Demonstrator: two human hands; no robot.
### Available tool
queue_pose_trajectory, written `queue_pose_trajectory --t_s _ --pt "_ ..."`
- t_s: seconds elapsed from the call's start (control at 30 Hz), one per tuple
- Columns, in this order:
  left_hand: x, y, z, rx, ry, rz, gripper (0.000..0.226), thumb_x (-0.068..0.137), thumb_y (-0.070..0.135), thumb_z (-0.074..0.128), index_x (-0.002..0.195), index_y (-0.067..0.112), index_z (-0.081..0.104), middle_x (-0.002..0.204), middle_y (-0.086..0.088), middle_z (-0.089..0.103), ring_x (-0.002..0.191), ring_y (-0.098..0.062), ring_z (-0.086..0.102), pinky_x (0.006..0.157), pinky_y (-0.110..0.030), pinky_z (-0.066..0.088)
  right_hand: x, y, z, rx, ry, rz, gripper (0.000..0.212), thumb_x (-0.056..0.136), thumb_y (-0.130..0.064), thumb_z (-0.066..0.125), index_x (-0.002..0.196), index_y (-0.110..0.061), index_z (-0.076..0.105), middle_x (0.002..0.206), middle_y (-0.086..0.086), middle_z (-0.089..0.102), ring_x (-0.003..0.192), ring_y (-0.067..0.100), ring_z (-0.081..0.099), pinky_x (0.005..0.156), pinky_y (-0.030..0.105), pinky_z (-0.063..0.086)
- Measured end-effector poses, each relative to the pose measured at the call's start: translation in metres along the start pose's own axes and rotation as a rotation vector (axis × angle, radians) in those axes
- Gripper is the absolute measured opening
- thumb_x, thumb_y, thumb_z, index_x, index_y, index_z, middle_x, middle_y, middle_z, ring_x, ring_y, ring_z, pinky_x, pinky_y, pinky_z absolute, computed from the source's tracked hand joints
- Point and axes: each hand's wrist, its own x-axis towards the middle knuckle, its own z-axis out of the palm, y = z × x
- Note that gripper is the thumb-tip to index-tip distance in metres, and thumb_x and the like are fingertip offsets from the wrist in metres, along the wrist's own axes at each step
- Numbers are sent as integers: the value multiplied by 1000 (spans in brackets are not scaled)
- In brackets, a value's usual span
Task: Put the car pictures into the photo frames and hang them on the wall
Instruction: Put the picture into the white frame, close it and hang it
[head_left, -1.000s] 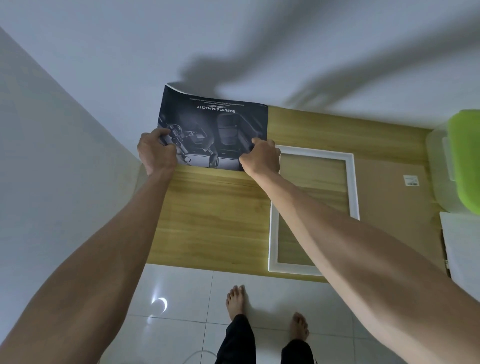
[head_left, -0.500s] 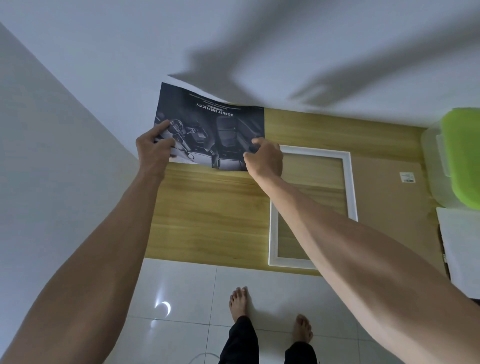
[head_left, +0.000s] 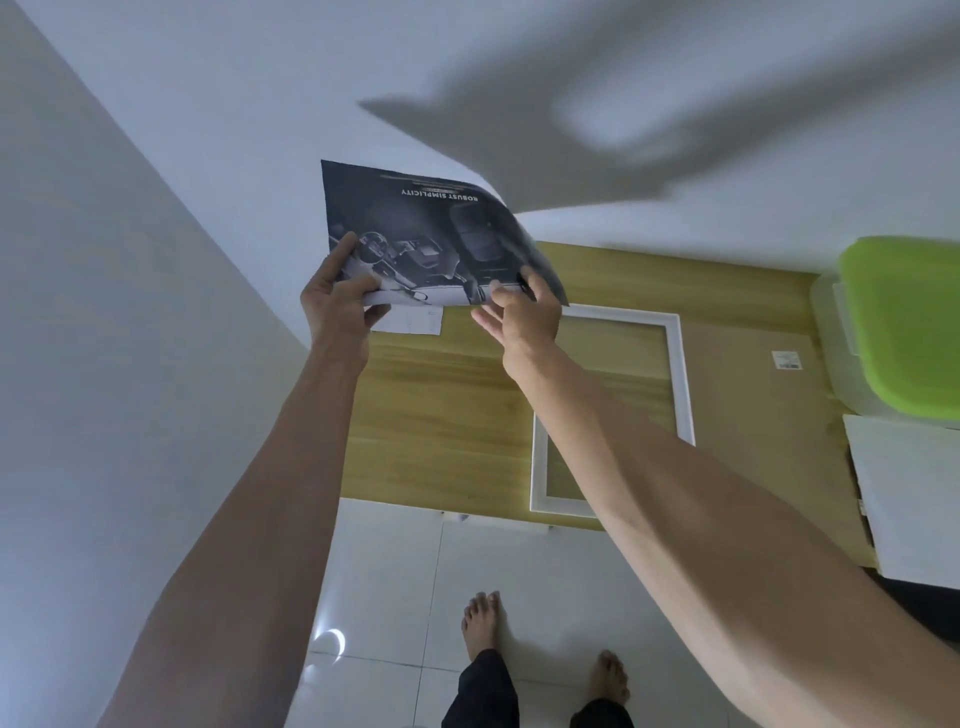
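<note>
You have one view only, from the camera on your head, wide-angle and tipped steeply down. It faces the wall (head_left: 208, 130) ahead and the wooden table (head_left: 441, 415) pushed against it. Your own forearms reach away from the lens, filling the lower corners, so the camera sits close behind them. At the bottom edge it takes in the tiled floor (head_left: 384, 571) and your bare feet (head_left: 480, 621).

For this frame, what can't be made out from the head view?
- Small print above the headline on the car picture: too small.
- Label on the brown board: too small.
- Green-lidded box: cut off by the right edge.
- White frame: its lower part is hidden by the right forearm.
</note>
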Motion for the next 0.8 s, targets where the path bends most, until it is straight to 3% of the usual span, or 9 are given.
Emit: queue_pose_trajectory --t_s 0.17,0.27,0.37,0.43,0.5,0.57,0.63,0.7,0.8 --pt "-37 -16 -2 81 -112 -8 65 72 -7 69 131 22 64 106 0 66 84 -17 66 75 -35 56 -7 -19 -16 153 142 -64 61 86 19 52 132 -19 64 129 8 63 102 28 70 63 29 62" --pt "-50 -24 1 255 -133 2 74 71 8 79 139 29 57 129 -3 63 99 -14 69 89 -33 55 -10 -33 -35 122 155 -107 67 79 12 42 131 -23 65 127 5 66 96 24 68 64 26 59" --pt "-55 -20 12 405 -63 41 68 74 31 83 136 39 58 146 4 49 129 -10 52 102 -26 45 -14 -50 -61 32 143 -176 67 72 2 40 127 -24 69 126 7 68 93 18 61 73 24 51" --pt "-60 -14 27 494 -109 84 61 71 42 84 128 45 63 146 5 49 133 -9 45 105 -28 39 -16 -65 -82 31 140 -206 60 77 7 43 122 -19 72 119 4 71 99 19 65 77 25 55" --pt "-65 -11 48 523 -233 97 52 73 40 83 123 42 67 144 4 52 134 -8 44 108 -33 33 -17 -81 -103 48 109 -201 55 77 11 45 116 -14 75 110 3 72 98 21 67 79 28 57" --pt "-74 -9 71 509 -386 63 47 80 32 81 125 38 68 142 3 56 131 -7 46 109 -36 32 -20 -94 -123 60 67 -177 56 75 12 44 113 -12 77 102 7 73 85 22 65 68 27 55" --pt "-83 -11 92 502 -500 10 44 83 30 77 125 40 68 136 5 62 131 -8 49 108 -43 32 -22 -104 -143 42 42 -164 56 74 11 44 114 -11 76 105 12 74 81 23 63 68 29 54" --pt "-90 -19 108 481 -585 -46 42 86 31 74 126 44 66 129 7 67 128 -14 56 104 -49 40 -21 -113 -163 16 12 -139 54 75 9 45 115 -12 76 103 11 75 81 24 65 71 30 56" --pt "-94 -36 128 427 -618 -76 42 87 19 72 125 37 68 118 -1 71 107 -19 66 92 -44 51 -12 -120 -188 -12 -2 -111 51 75 7 47 111 -14 77 98 9 74 82 25 65 75 30 56"
